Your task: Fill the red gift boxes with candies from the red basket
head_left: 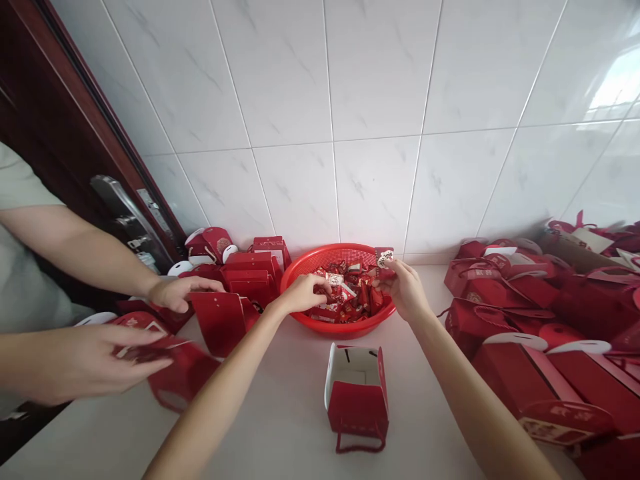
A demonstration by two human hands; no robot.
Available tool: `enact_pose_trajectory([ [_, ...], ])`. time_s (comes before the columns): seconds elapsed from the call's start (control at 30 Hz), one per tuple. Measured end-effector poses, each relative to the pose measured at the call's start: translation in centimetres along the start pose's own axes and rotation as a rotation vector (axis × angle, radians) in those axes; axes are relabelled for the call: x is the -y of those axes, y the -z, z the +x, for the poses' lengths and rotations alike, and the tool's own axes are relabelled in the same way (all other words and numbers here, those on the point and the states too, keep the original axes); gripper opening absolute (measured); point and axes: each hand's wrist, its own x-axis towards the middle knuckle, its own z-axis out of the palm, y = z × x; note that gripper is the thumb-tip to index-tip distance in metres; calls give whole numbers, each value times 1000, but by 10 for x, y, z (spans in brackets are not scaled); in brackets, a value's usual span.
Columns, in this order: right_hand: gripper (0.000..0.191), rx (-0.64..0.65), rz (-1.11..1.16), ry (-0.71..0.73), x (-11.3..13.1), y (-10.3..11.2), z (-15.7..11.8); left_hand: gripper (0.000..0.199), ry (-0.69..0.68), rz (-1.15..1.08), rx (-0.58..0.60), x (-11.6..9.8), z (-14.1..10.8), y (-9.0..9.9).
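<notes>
My left hand reaches into the left part of a red plastic basket heaped with small wrapped sweets. Its fingers are curled down among the wrappers, and what they grip, if anything, is hidden. Over the basket's right rim, my right hand pinches a small red and white packet that stands up above the fingertips. In front of the basket sits a red box with its top open, a white inside showing and a red cord handle at its near side.
A co-worker's hands hold a dark red item at the left, beside open red boxes. More red boxes crowd the right side. A white tiled wall rises behind the white table.
</notes>
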Motion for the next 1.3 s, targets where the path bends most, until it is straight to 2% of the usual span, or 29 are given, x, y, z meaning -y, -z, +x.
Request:
enact_pose_trajectory([
  [0.13,23,44,15,-11,-6,-5,16,20,-42,-6,34,-5,-3,-2],
  [0.27,22,59,15,-45,-15,-3,27,30,-63,20,-3,-10,4,-3],
  [0.33,23,55,4,-65,-20,-1,30,34,-54,47,26,-10,9,2],
  [0.43,22,49,-24,-83,-23,0,32,35,-29,99,181,-8,14,17],
  [0.57,19,63,-66,-107,-23,-2,31,22,4,156,417,-7,19,30],
  [0.67,19,69,-83,-114,-24,-3,31,17,5,218,503,-14,25,21],
  [0.77,19,69,-94,-112,-24,-2,31,22,-23,297,565,-25,31,-1],
  [0.83,19,72,-104,-112,-24,-2,30,17,-42,345,596,-31,35,-14],
  [0.9,19,80,-120,-120,-24,-2,30,17,-66,393,583,-34,37,-22],
  [1.03,16,104,-168,-149,-22,-4,28,41,-72,518,460,-30,46,-23],
  [1.17,15,103,-198,-154,-22,-6,27,55,39,636,346,-14,58,-14],
  [1.3,15,97,-210,-140,-23,-7,26,51,131,695,267,-3,65,-9],
])
